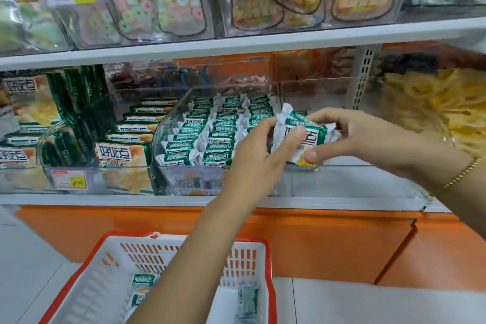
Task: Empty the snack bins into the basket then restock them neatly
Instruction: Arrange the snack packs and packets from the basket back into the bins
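Gripping snack packet [299, 137] | left hand [259, 151] and right hand [351, 137] pinch it together | beside stocked bin [163, 139]

I count one clear bin [163, 139] holding three rows of green packets [221, 137], packed too tightly to number. At the bin's right end my two hands, left hand [259, 151] and right hand [351, 137], pinch one small clutch of packets [299, 137]. Below the bin is one basket [266, 246] with three loose packets [143, 279]. Left of the bin are six stacked boxes [122, 151].
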